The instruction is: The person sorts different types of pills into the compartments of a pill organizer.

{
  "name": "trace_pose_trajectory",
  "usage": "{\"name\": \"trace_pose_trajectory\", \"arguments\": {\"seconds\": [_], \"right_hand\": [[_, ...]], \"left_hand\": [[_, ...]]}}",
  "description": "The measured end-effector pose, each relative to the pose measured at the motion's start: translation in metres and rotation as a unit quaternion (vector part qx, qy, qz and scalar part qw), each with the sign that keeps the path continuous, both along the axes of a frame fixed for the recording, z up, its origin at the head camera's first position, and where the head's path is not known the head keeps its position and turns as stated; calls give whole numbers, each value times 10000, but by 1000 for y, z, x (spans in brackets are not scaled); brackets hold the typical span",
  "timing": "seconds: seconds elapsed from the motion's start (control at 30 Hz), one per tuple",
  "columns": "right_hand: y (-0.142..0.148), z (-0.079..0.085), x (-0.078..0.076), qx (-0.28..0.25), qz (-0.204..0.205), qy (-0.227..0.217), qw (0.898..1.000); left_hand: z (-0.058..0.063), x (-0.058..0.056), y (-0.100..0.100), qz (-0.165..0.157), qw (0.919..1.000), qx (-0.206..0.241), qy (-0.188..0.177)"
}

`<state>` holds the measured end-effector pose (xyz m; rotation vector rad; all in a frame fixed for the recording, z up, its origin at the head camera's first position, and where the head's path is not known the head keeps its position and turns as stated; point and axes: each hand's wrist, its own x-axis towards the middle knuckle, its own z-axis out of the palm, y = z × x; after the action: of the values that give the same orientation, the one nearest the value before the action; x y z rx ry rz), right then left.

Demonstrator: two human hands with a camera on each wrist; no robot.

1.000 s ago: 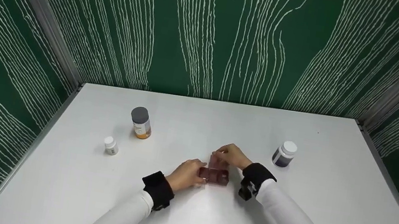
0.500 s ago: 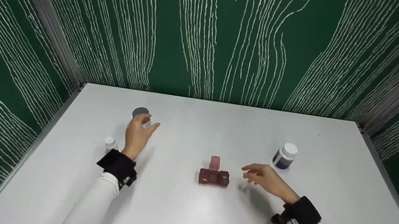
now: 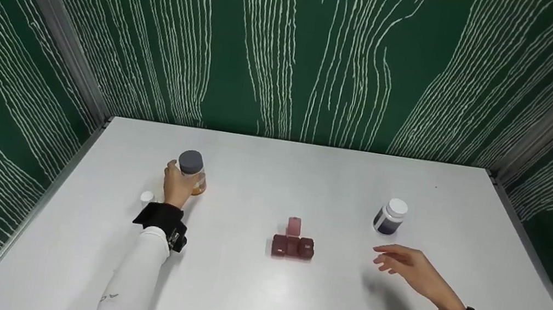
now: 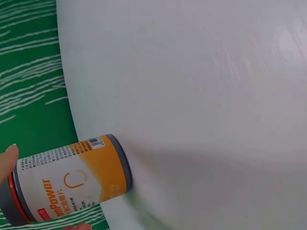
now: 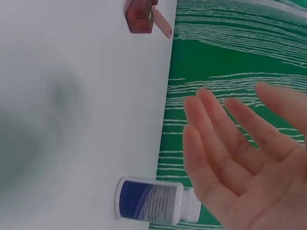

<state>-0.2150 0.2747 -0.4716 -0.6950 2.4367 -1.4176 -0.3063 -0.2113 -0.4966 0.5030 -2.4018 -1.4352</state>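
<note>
In the head view my left hand (image 3: 178, 184) is at the grey-capped supplement bottle (image 3: 191, 163), its thumb overlapping the bottle's front and its fingers on the left side. The left wrist view shows the bottle's white and orange label (image 4: 72, 179), a finger beside the cap and another fingertip just apart from the body. My right hand (image 3: 411, 268) hovers over the right of the table, fingers loosely extended and holding nothing. Nearest to it stands a white-capped bottle with a dark blue label (image 3: 390, 217). A dark red pill box (image 3: 292, 247) sits mid-table, its middle lid (image 3: 294, 226) raised.
A small white bottle (image 3: 147, 198) stands at the left, partly hidden by my left hand and wrist strap. The white table (image 3: 273, 176) meets green walls (image 3: 324, 63) with white wavy lines at its back and sides.
Both hands have left the pill box, which now rests with its middle lid up. My left hand went left to the grey-capped bottle; my right hand drew back to the right.
</note>
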Motion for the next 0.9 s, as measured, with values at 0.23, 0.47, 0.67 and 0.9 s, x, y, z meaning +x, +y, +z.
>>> {"name": "trace_pose_trajectory", "arguments": {"seconds": [0.23, 0.47, 0.67, 0.9], "right_hand": [[18, -4, 17, 40, -184, 153, 9997], [24, -4, 21, 41, -237, 125, 9996], [19, -5, 19, -58, -208, 130, 9997], [6, -6, 19, -75, -48, 28, 10000]], "left_hand": [[-42, -29, -8, -97, 9993, -9, 357], [-16, -9, -4, -81, 9994, -177, 296], [-4, 1, 4, -331, 9977, -200, 560], [32, 27, 49, -1332, 9869, -358, 840]]}}
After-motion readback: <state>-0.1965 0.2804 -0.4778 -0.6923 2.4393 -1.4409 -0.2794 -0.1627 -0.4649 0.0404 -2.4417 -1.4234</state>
